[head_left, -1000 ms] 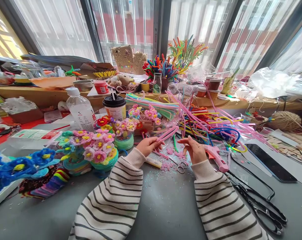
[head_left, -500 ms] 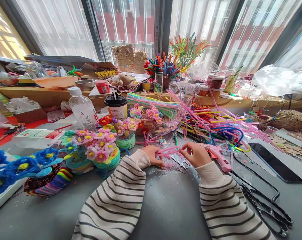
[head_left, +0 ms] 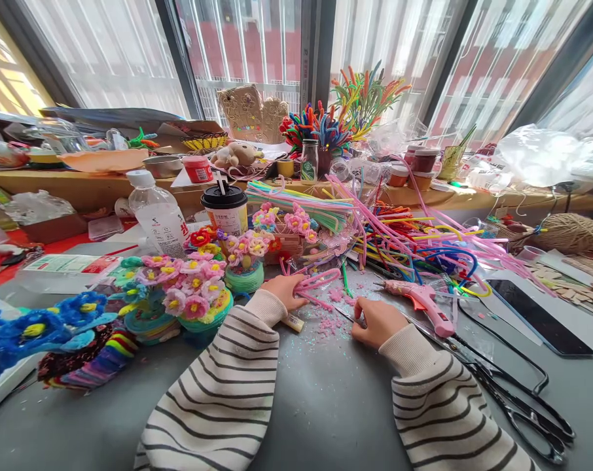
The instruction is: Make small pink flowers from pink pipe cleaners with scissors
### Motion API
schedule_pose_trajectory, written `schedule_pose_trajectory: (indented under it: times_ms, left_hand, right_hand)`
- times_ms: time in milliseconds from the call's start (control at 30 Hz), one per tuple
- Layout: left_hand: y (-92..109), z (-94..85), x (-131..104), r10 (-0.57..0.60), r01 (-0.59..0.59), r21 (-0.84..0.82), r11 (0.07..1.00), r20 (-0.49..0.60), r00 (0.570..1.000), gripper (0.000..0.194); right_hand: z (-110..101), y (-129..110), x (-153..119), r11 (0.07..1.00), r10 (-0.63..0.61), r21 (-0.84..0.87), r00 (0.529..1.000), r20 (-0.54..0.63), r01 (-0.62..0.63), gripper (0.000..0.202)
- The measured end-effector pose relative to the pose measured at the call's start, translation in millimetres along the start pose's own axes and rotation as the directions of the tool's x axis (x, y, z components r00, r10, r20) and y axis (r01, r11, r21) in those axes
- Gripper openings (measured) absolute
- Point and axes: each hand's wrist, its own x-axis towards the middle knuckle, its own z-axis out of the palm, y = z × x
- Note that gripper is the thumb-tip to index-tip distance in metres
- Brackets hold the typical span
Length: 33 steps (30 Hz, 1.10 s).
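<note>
L hand, reaching in from the left: fingers closed on a bundle of pink fuzzy pipe-cleaner loops, the loops sticking out toward the right, held just above the desk; R hand, at the right: fingers curled shut on small silver metal scissors, handles mostly hidden by the hand, blades pointing left & far; btwn the hands, pink fuzzy clippings w/ fine glitter scattered on the grey surface; short cream-coloured stick-like item just beside L hand, near side, partly covered, exact type unclear.

Right of R hand, pink plastic glue gun lying on its side, nozzle to the left; nearer & farther right, big black-handled metal scissors; beyond those, dark flat smartphone on white paper.

Left side: pink fuzzy flowers w/ yellow centres in a coiled pastel pot; blue fuzzy flowers at far left edge; behind, clear plastic bottle w/ white label & paper cup w/ black lid, both upright; far side, right of centre, heap of multicoloured pipe cleaners.
</note>
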Motion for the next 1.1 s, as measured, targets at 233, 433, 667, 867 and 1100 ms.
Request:
schedule_pose_trajectory:
  times_ms: [233, 433, 667, 867, 1100]
  left_hand:
    - [7.6, 5.0, 2.4, 0.011, -0.015, 0.109, 0.994, 0.04, 0.999, 0.028]
    - [2.4, -2.6, 0.0, -0.129, 0.137, 0.139, 0.981, -0.064, 0.99, 0.033]
    - [0.3, 0.1, 4.2, -0.203, 0.204, 0.008, 0.979, -0.09, 0.975, 0.031]
    - [6.9, 5.9, 6.3, 0.008, 0.0, -0.192, 0.981, 0.043, 0.999, 0.027]
    - [12.0, 9.4, 5.7, 0.066, -0.066, -0.319, 0.946, -0.012, 0.998, 0.025]
  right_hand:
    - [-5.6, -2.2, -2.5, 0.995, 0.026, -0.1, 0.998, 0.051, -0.02, 0.015]
    - [-9.4, -1.4, -4.6, 0.99, 0.045, -0.141, 0.995, 0.085, -0.032, 0.019]
    - [-14.2, -1.1, -5.8, 0.986, 0.068, -0.158, 0.991, 0.113, -0.049, 0.022]
    - [-14.1, -2.4, -8.2, 0.989, 0.073, -0.142, 0.984, 0.165, -0.05, 0.02]
    - [-13.7, 3.0, -1.8, 0.973, 0.118, -0.203, 0.993, 0.022, -0.112, 0.015]
